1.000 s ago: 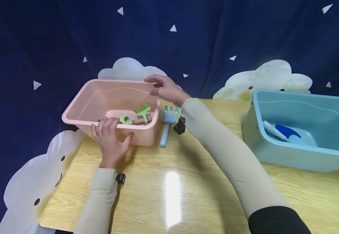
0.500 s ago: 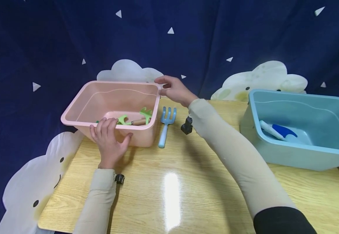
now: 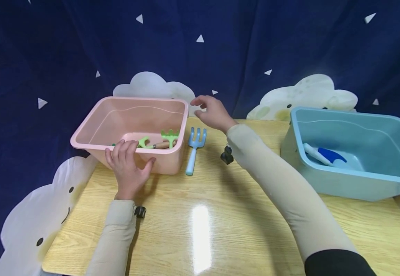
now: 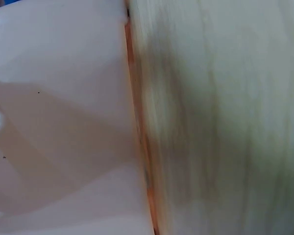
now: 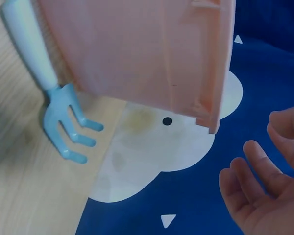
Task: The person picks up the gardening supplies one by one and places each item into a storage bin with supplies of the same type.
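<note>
A pink plastic bin [image 3: 99,144] stands at the left of the table. My left hand [image 3: 129,172] grips its front rim, fingers hooked over the edge and thumb against the outer wall. Inside lie a green toy rake [image 3: 170,138], another light green piece [image 3: 144,142] and a wooden handle [image 3: 162,145]. My right hand [image 3: 214,114] is in the air just right of the bin's back corner, fingers loosely bent and holding nothing. Below it, a blue hand fork [image 3: 195,143] lies on the table beside the bin, tines toward the back.
A blue-green bin [image 3: 341,184] stands on the right of the wooden table [image 3: 172,222], with a white-handled blue tool [image 3: 329,155] inside. Behind hangs a dark blue curtain [image 3: 172,46] with white clouds. A small black camera [image 3: 227,155] sits at my right wrist.
My right hand has moved right, from over the pink bin's back right corner to outside it. The green rake in the bin has settled lower. My left hand stays on the rim.
</note>
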Action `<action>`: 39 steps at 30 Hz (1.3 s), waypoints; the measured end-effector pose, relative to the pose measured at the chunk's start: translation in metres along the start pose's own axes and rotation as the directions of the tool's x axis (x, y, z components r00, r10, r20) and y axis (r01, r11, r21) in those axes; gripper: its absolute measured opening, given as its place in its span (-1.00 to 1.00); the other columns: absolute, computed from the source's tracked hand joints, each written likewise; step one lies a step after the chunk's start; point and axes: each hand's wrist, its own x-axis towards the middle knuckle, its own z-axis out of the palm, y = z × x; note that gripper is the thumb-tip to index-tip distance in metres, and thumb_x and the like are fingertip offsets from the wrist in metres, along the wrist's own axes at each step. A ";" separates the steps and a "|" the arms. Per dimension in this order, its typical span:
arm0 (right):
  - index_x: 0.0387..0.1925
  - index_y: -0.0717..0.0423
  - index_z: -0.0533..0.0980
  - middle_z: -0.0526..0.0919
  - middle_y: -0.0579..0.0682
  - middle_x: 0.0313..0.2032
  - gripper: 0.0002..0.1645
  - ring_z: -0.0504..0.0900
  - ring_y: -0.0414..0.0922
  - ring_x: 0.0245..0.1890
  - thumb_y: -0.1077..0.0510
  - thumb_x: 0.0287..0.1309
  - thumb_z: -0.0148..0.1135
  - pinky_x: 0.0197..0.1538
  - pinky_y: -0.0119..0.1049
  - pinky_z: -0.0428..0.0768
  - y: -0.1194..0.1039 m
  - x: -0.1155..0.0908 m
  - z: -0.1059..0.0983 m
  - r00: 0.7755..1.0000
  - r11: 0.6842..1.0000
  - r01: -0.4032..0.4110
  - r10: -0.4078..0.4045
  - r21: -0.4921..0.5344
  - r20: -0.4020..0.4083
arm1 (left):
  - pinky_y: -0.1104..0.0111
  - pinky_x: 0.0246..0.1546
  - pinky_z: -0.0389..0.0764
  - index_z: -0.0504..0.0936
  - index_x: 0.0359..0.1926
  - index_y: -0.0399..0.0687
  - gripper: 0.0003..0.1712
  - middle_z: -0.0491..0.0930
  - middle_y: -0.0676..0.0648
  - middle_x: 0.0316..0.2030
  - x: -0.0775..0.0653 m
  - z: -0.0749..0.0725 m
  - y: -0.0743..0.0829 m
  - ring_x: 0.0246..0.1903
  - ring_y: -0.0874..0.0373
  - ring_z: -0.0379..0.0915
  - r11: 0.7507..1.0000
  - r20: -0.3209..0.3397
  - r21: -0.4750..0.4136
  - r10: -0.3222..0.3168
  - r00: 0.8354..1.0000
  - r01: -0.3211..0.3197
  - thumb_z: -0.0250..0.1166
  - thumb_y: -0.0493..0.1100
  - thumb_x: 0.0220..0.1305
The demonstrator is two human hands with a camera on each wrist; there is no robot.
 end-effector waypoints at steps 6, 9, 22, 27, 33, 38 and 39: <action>0.13 0.12 0.54 0.60 0.07 0.19 -0.60 0.55 0.05 0.17 0.20 0.27 0.11 0.27 -0.10 0.50 0.015 -0.009 0.005 1.000 1.000 -0.018 0.018 -0.023 -0.007 | -0.27 0.40 -0.16 0.49 0.13 -0.21 -0.25 0.51 -0.21 0.09 -0.002 0.000 0.000 0.28 -0.17 0.23 1.000 0.012 0.000 -0.006 1.000 0.006 0.40 0.10 -0.06; 0.14 0.15 0.54 0.61 0.10 0.18 -0.60 0.57 0.07 0.16 0.22 0.28 0.12 0.27 -0.10 0.50 0.023 -0.014 0.012 1.000 1.000 -0.027 0.027 -0.016 0.000 | -0.27 0.41 -0.17 0.49 0.13 -0.21 -0.25 0.50 -0.22 0.10 -0.003 0.000 -0.001 0.28 -0.17 0.23 1.000 0.014 0.000 -0.010 1.000 0.010 0.41 0.09 -0.06; 0.12 0.17 0.55 0.62 0.15 0.14 -0.61 0.62 0.09 0.07 0.19 0.29 0.12 0.14 -0.09 0.59 0.058 -0.032 0.050 0.987 0.988 -0.153 0.152 0.013 0.060 | -0.24 0.43 -0.19 0.48 0.15 -0.20 -0.24 0.49 -0.21 0.11 -0.001 0.000 -0.004 0.28 -0.16 0.22 1.000 0.025 0.014 -0.021 0.999 0.021 0.39 0.13 -0.04; 0.16 0.15 0.53 0.61 0.14 0.17 -0.59 0.58 0.07 0.17 0.15 0.31 0.11 0.20 -0.08 0.56 0.069 -0.039 0.067 0.973 0.979 -0.200 0.202 -0.028 0.114 | -0.23 0.43 -0.20 0.48 0.16 -0.20 -0.23 0.50 -0.21 0.12 -0.001 0.000 -0.003 0.29 -0.16 0.22 1.000 0.029 0.014 -0.018 0.999 0.018 0.38 0.14 -0.02; 0.16 0.19 0.52 0.59 0.15 0.16 -0.57 0.53 0.06 0.22 0.15 0.31 0.07 0.29 -0.05 0.48 0.081 -0.050 0.080 0.954 0.968 -0.244 0.249 -0.052 0.164 | -0.25 0.43 -0.19 0.48 0.15 -0.20 -0.24 0.50 -0.22 0.11 -0.001 0.000 0.000 0.29 -0.17 0.23 1.000 0.027 0.003 -0.021 0.999 0.021 0.39 0.13 -0.03; 0.13 0.21 0.54 0.64 0.14 0.03 -0.56 0.58 0.02 0.01 0.15 0.28 0.04 0.14 -0.10 0.55 0.090 -0.056 0.087 0.952 0.961 -0.262 0.272 -0.085 0.138 | -0.27 0.41 -0.19 0.48 0.15 -0.20 -0.24 0.50 -0.22 0.11 -0.001 0.000 0.003 0.30 -0.17 0.22 1.000 0.009 -0.012 -0.028 1.000 0.028 0.40 0.09 -0.06; 0.13 0.20 0.54 0.65 0.14 0.01 -0.56 0.58 0.01 -0.02 0.15 0.28 0.04 0.11 -0.10 0.56 0.091 -0.058 0.087 0.949 0.958 -0.275 0.285 -0.086 0.134 | -0.27 0.41 -0.19 0.48 0.15 -0.20 -0.24 0.50 -0.22 0.11 -0.001 0.000 0.004 0.30 -0.17 0.22 1.000 0.007 -0.012 -0.029 1.000 0.029 0.40 0.09 -0.05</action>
